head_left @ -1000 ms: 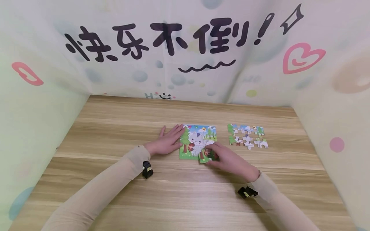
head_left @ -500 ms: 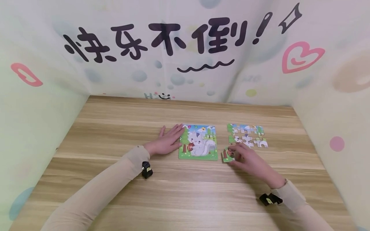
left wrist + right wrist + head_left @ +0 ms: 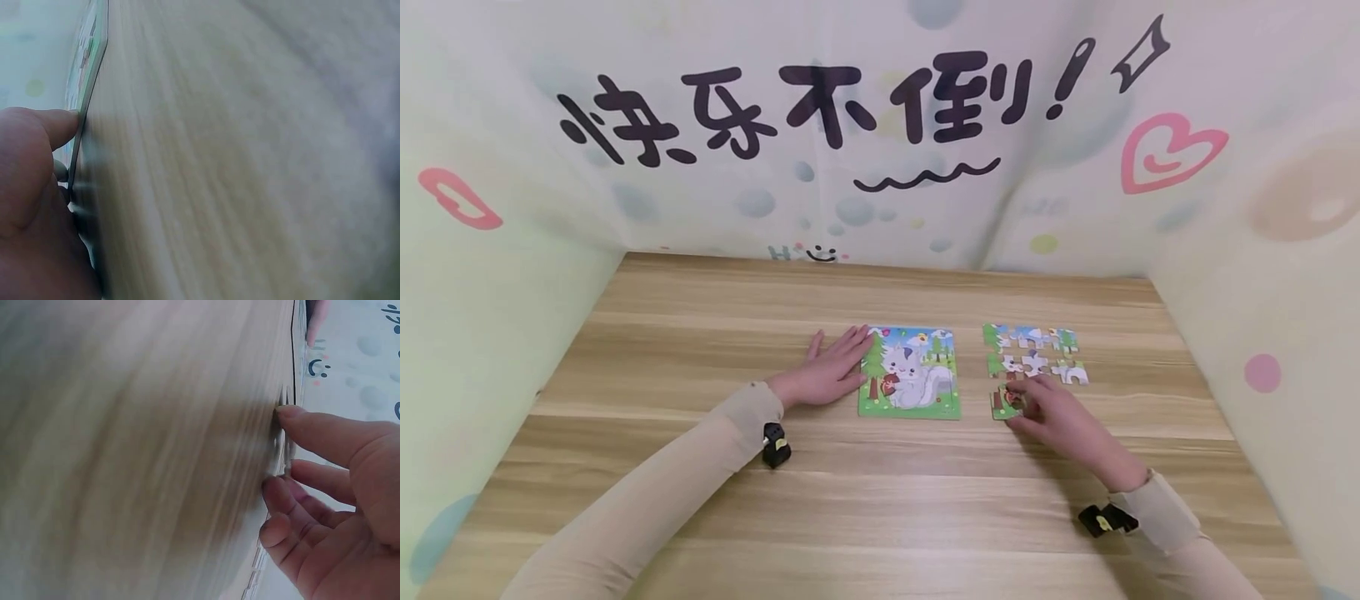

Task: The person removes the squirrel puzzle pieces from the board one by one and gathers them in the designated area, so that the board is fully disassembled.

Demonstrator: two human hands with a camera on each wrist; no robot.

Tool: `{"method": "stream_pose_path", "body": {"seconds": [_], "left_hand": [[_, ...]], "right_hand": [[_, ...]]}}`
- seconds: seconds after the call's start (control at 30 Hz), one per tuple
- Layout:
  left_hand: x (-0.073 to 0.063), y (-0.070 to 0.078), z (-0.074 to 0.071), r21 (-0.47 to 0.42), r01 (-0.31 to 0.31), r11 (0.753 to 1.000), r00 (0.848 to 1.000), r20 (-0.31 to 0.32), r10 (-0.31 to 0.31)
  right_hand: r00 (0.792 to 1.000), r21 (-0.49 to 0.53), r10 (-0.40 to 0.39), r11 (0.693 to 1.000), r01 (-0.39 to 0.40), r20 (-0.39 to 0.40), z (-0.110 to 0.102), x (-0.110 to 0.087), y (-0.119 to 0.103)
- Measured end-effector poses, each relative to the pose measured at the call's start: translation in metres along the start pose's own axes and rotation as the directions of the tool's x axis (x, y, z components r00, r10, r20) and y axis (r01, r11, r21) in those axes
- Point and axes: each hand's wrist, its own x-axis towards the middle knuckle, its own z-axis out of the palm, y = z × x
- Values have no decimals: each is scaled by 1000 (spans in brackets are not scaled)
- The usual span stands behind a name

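Observation:
My left hand (image 3: 823, 372) rests with fingers spread at the left edge of a square squirrel puzzle board (image 3: 917, 383). In the left wrist view, its thumb touches the side of the board (image 3: 95, 59). Just right of the board, my right hand (image 3: 1067, 421) pinches a jigsaw piece (image 3: 1000, 404) between thumb and fingers. That piece shows green grass, a brown trunk and part of a red-brown nut. In the right wrist view the piece is seen edge-on, low over the wood, and the other fingers of the right hand (image 3: 337, 506) are curled.
Two rows of jigsaw pieces, a back row (image 3: 1030, 337) and a nearer row (image 3: 1033, 365), lie right of the board. The wooden table (image 3: 850, 517) meets a printed cloth wall (image 3: 715, 208) at the back, with cloth sides left and right.
My right hand has carried the jigsaw piece rightward from over the board's front right corner to just in front of the nearer row. The left hand stays at the board's edge.

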Motion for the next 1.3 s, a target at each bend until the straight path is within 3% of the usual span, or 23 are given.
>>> {"method": "stream_pose_path", "body": {"seconds": [0.27, 0.5, 0.87, 1.1, 1.3], "left_hand": [[1, 2, -1, 4, 0, 1000, 1000, 0, 0], [1, 2, -1, 2, 3, 1000, 1000, -16, -3], [2, -1, 3, -12, 30, 999, 1000, -3, -30], [2, 0, 4, 26, 22, 999, 1000, 11, -22], [3, 0, 4, 47, 28, 999, 1000, 11, -29]], "right_hand": [[1000, -53, -1, 999, 2, 22, -4, -3, 1], [999, -90, -33, 995, 31, -27, -3, -1, 3], [999, -107, -46, 993, 44, -17, -4, 1, 1], [996, -94, -85, 992, 86, 14, 5, 21, -20], [983, -87, -173, 980, 178, 57, 18, 47, -50]]}}
